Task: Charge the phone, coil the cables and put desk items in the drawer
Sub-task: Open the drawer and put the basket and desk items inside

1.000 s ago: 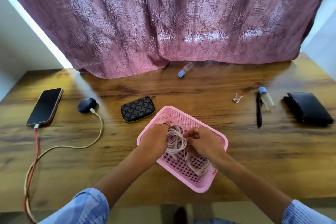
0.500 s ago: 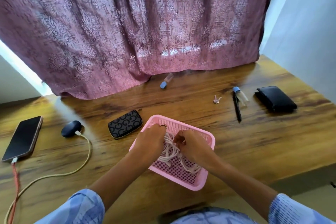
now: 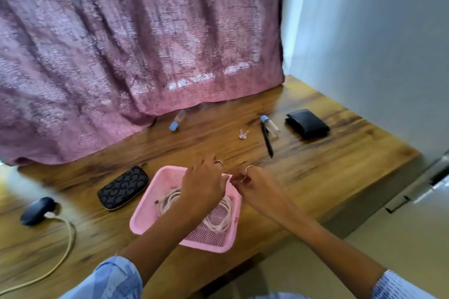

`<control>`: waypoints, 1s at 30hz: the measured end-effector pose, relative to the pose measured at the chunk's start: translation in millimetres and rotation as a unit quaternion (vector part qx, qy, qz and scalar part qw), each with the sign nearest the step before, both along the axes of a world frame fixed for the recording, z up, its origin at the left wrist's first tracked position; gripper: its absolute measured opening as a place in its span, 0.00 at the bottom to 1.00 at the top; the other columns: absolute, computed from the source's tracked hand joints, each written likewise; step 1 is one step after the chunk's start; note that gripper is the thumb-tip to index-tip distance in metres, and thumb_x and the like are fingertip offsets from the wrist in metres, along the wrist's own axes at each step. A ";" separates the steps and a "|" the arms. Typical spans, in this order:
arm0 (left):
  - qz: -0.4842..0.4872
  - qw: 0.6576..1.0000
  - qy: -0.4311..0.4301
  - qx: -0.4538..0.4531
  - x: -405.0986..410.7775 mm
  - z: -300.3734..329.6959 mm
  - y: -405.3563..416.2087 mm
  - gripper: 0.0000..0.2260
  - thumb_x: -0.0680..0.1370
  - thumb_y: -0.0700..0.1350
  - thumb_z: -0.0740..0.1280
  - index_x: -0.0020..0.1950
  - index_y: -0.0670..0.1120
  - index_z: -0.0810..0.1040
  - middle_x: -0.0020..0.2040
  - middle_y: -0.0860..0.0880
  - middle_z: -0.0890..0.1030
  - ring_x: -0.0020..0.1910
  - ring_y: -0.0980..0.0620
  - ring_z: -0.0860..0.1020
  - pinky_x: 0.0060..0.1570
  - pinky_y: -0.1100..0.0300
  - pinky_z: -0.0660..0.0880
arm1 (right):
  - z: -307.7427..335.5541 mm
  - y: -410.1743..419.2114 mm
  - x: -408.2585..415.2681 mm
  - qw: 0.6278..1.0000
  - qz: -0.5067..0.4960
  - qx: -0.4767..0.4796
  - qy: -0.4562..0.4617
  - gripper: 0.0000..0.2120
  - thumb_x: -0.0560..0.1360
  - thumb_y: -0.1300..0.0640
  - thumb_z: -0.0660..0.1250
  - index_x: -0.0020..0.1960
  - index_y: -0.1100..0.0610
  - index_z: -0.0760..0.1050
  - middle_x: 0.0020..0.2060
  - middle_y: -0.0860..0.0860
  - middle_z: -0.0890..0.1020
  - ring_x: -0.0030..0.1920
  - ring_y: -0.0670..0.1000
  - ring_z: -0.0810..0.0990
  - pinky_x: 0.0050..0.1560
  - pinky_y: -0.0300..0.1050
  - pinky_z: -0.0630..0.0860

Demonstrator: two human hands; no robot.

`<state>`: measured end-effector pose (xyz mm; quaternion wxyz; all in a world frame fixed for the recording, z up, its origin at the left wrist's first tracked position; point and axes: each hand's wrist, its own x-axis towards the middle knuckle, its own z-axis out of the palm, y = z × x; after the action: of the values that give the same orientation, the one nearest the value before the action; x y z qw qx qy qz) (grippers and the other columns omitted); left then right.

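Observation:
A pink mesh basket (image 3: 145,211) sits on the wooden desk (image 3: 340,177) in front of me. Coiled white cables (image 3: 170,199) lie inside it. My left hand (image 3: 204,182) hovers over the basket's far edge with fingers spread and nothing in them. My right hand (image 3: 257,187) is just right of it, above the basket's far right corner, fingers loosely curled and empty. The fingertips of both hands almost meet. The phone is out of view.
A patterned black pouch (image 3: 122,187) lies left of the basket. A dark round device (image 3: 36,210) with a beige cord (image 3: 68,245) sits at far left. Beyond are a blue-capped vial (image 3: 177,121), small keys (image 3: 243,134), a black pen (image 3: 267,141), another vial (image 3: 268,124), a black wallet (image 3: 307,122).
Both hands have let go of the white cables and risen to the basket's far edge. My view has swung to the right, so the phone has left the frame.

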<state>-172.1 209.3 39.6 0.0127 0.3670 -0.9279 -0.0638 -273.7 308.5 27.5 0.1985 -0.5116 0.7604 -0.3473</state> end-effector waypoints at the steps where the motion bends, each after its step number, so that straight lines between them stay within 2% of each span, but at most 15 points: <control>1: -0.019 1.000 0.004 -0.012 -6.9 -1.7 4.6 0.19 0.80 0.52 0.59 0.69 0.46 0.71 0.73 0.48 0.64 0.70 0.46 0.64 0.67 0.50 0.65 | -0.4 6.2 -6.1 1.000 -0.016 -0.013 -0.015 0.07 0.77 0.58 0.64 0.51 0.54 0.80 0.44 0.46 0.83 0.42 0.41 0.79 0.40 0.32 0.74; 4: -0.084 0.995 0.040 -0.027 -37.9 -5.8 31.2 0.19 0.81 0.51 0.58 0.70 0.47 0.70 0.75 0.49 0.61 0.72 0.47 0.59 0.69 0.52 0.61 | -2.0 38.2 -32.1 0.994 -0.102 -0.043 -0.004 0.05 0.77 0.58 0.65 0.48 0.53 0.80 0.40 0.43 0.80 0.39 0.39 0.77 0.40 0.29 0.71; 6: -0.125 0.989 0.064 -0.034 -53.3 -12.2 51.2 0.19 0.80 0.51 0.58 0.71 0.49 0.68 0.74 0.49 0.63 0.72 0.48 0.59 0.69 0.53 0.62 | -5.2 60.5 -43.4 0.989 -0.139 -0.049 0.004 0.05 0.77 0.58 0.65 0.47 0.53 0.79 0.37 0.42 0.78 0.37 0.36 0.76 0.38 0.25 0.68; 9: -0.190 0.978 0.070 -0.050 -68.1 -18.0 83.4 0.20 0.80 0.50 0.58 0.72 0.51 0.66 0.72 0.49 0.66 0.72 0.48 0.61 0.69 0.53 0.64 | -9.6 92.3 -49.9 0.987 -0.156 -0.044 -0.006 0.06 0.77 0.59 0.65 0.44 0.51 0.78 0.37 0.43 0.79 0.38 0.35 0.76 0.39 0.24 0.68; 11: -0.208 0.975 0.059 -0.041 -73.6 -18.6 103.4 0.21 0.81 0.52 0.56 0.73 0.49 0.65 0.72 0.48 0.66 0.72 0.48 0.63 0.70 0.52 0.64 | -13.0 112.4 -55.2 0.988 -0.154 -0.030 -0.015 0.06 0.77 0.61 0.64 0.45 0.51 0.77 0.39 0.45 0.80 0.40 0.38 0.78 0.43 0.27 0.72; 14: -0.190 0.981 0.032 -0.005 -73.8 -15.6 123.3 0.23 0.81 0.53 0.59 0.74 0.46 0.63 0.73 0.46 0.65 0.71 0.47 0.65 0.68 0.53 0.66 | -21.3 134.5 -67.8 0.989 -0.144 0.025 -0.021 0.12 0.74 0.69 0.61 0.51 0.58 0.78 0.48 0.52 0.82 0.49 0.48 0.80 0.53 0.39 0.76; 16: -0.166 0.986 -0.017 0.030 -69.0 -13.0 133.1 0.24 0.80 0.51 0.61 0.74 0.45 0.63 0.74 0.45 0.62 0.70 0.46 0.66 0.65 0.54 0.68 | -29.9 148.5 -71.9 0.987 -0.136 0.065 -0.047 0.16 0.71 0.72 0.58 0.53 0.60 0.77 0.51 0.54 0.81 0.54 0.51 0.79 0.51 0.36 0.73; 18: -0.149 0.985 -0.074 0.042 -64.6 -14.0 139.8 0.23 0.80 0.49 0.63 0.73 0.43 0.64 0.74 0.42 0.62 0.69 0.44 0.68 0.63 0.53 0.70 | -43.3 160.2 -73.5 0.984 -0.128 0.099 -0.072 0.17 0.71 0.72 0.56 0.53 0.58 0.77 0.51 0.52 0.78 0.56 0.50 0.77 0.48 0.35 0.70; 21: -0.114 0.986 -0.115 0.044 -57.6 -22.7 142.3 0.18 0.78 0.48 0.65 0.66 0.42 0.70 0.66 0.41 0.70 0.61 0.44 0.73 0.56 0.54 0.73 | -71.5 169.0 -67.3 0.970 -0.133 0.127 -0.156 0.19 0.72 0.71 0.54 0.53 0.57 0.77 0.53 0.52 0.78 0.58 0.50 0.75 0.51 0.38 0.70; 22: -0.098 0.986 -0.122 0.054 -54.9 -26.6 142.5 0.16 0.78 0.47 0.65 0.64 0.43 0.72 0.64 0.42 0.72 0.58 0.45 0.75 0.54 0.54 0.73 | -83.4 170.1 -63.6 0.960 -0.142 0.143 -0.194 0.18 0.72 0.70 0.54 0.54 0.57 0.77 0.54 0.52 0.78 0.57 0.51 0.76 0.51 0.39 0.71; 24: -0.072 0.984 -0.142 0.077 -49.6 -36.3 144.0 0.15 0.78 0.46 0.65 0.64 0.45 0.72 0.62 0.44 0.74 0.57 0.46 0.76 0.55 0.55 0.75 | -107.8 172.0 -54.9 0.926 -0.152 0.188 -0.289 0.15 0.73 0.66 0.55 0.54 0.57 0.76 0.49 0.52 0.77 0.51 0.52 0.76 0.42 0.41 0.73; 26: -0.063 0.983 -0.157 0.066 -48.1 -47.0 144.0 0.23 0.78 0.42 0.66 0.72 0.44 0.65 0.70 0.42 0.69 0.62 0.45 0.74 0.59 0.53 0.73 | -124.7 168.8 -48.8 0.873 -0.162 0.220 -0.405 0.07 0.74 0.63 0.57 0.48 0.56 0.71 0.40 0.51 0.72 0.39 0.50 0.73 0.34 0.41 0.70; 27: -0.055 0.983 -0.164 0.064 -47.1 -55.4 144.7 0.27 0.78 0.39 0.65 0.75 0.44 0.60 0.74 0.42 0.64 0.65 0.44 0.72 0.60 0.52 0.72 | -132.7 166.0 -45.9 0.842 -0.173 0.228 -0.457 0.03 0.75 0.61 0.58 0.48 0.57 0.69 0.39 0.52 0.70 0.36 0.50 0.72 0.35 0.42 0.71; 28: -0.051 0.984 -0.158 0.058 -46.8 -58.6 143.7 0.30 0.78 0.37 0.65 0.77 0.44 0.56 0.76 0.43 0.60 0.67 0.43 0.70 0.61 0.52 0.72 | -137.2 161.6 -46.0 0.824 -0.198 0.216 -0.485 0.06 0.77 0.58 0.59 0.53 0.57 0.68 0.40 0.53 0.71 0.38 0.50 0.74 0.39 0.45 0.74; 30: -0.044 0.986 -0.151 0.050 -44.3 -63.4 141.3 0.33 0.77 0.36 0.65 0.78 0.46 0.53 0.77 0.45 0.57 0.67 0.43 0.69 0.62 0.51 0.71 | -150.0 151.7 -43.8 0.794 -0.235 0.186 -0.529 0.20 0.79 0.45 0.57 0.64 0.58 0.65 0.48 0.54 0.72 0.43 0.51 0.75 0.52 0.49 0.73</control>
<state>-216.4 350.5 -23.8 -0.1486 0.3311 -0.9302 -0.0546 -317.6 460.1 -122.5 0.5729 -0.0069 0.6838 -0.4518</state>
